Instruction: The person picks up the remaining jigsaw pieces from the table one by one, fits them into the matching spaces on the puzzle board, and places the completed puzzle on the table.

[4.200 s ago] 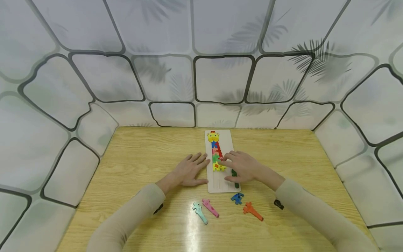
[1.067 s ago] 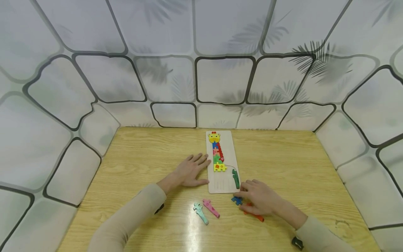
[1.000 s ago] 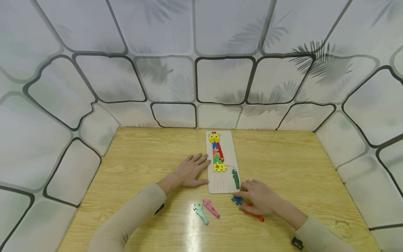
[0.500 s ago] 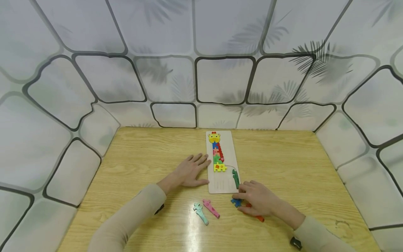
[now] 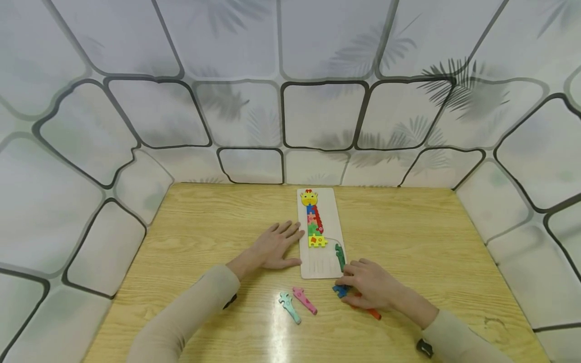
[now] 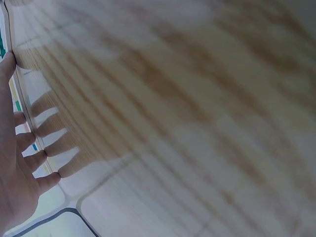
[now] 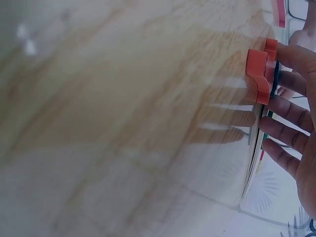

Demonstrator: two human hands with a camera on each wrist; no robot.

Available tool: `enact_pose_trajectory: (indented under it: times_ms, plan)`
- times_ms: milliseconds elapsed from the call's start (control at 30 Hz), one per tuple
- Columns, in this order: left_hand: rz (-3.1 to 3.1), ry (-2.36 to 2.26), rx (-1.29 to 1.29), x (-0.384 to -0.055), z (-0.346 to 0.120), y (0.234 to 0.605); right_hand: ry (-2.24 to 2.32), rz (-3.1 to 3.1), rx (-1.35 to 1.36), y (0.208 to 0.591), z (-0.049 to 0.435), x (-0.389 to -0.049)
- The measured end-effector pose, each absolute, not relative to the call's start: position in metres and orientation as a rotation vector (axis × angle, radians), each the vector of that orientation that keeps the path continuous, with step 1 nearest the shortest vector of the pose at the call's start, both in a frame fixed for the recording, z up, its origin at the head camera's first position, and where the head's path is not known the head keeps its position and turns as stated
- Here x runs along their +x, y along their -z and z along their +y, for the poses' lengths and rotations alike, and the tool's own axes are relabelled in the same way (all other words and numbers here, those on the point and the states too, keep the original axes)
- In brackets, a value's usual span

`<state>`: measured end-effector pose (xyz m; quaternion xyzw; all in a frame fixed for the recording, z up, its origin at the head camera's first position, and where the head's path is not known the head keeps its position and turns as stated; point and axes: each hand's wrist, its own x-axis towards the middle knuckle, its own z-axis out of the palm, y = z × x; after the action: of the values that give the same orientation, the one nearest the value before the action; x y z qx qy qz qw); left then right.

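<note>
Right fingers point(image 7: 286, 132) nearer, mint piece point(image 5: 289, 306) head-view-only

Long plain beige sleeves point(image 5: 190, 307); small black device point(image 5: 424, 348) under each.

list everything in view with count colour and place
table: 1, light wood, foreground
backdrop: 1, pale, behind table
board: 1, pale, on table
giraffe head: 1, yellow, board's far end
stacked pieces: 4, blue, pink, green, yellow, below head
red piece: 1, red, stack's right side
green piece: 1, dark green, board's right side
mint piece: 1, mint, on table
loose pink piece: 1, pink, beside mint piece
loose blue piece: 1, blue, by board's near edge
orange piece: 1, orange, partly under right hand
black items: 2, black, near wrists
sleeves: 2, beige, both arms
left hand: 1, board's left edge
right hand: 1, at loose blue piece
</note>
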<state>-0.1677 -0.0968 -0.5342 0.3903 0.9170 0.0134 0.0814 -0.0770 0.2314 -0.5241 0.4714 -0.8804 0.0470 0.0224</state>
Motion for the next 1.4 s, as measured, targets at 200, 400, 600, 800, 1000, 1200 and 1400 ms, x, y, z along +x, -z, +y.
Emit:
enact_pose_trajectory:
  times_ms: [200,400,600,800,1000,1200,1400]
  plan:
    - [2.744,-0.042,1.168,-0.168,-0.097,0.533,-0.153,-2.758,1.46,0.521,0.229,-0.077]
    - [2.737,-0.049,1.165,-0.167,-0.097,0.531,-0.184,-2.801,1.441,0.519,0.227,-0.077]
    - [2.737,-0.059,1.155,-0.167,-0.096,0.53,-0.182,-2.809,1.43,0.518,0.225,-0.078]
    - [2.733,-0.068,1.156,-0.167,-0.096,0.53,-0.197,-2.767,1.435,0.52,0.225,-0.08]
    - [2.729,-0.062,1.144,-0.167,-0.096,0.531,-0.203,-2.744,1.456,0.52,0.223,-0.082]
    - [2.74,-0.031,1.168,-0.166,-0.096,0.53,-0.193,-2.752,1.474,0.516,0.222,-0.083]
    - [2.746,-0.031,1.186,-0.165,-0.096,0.53,-0.197,-2.734,1.471,0.516,0.221,-0.084]
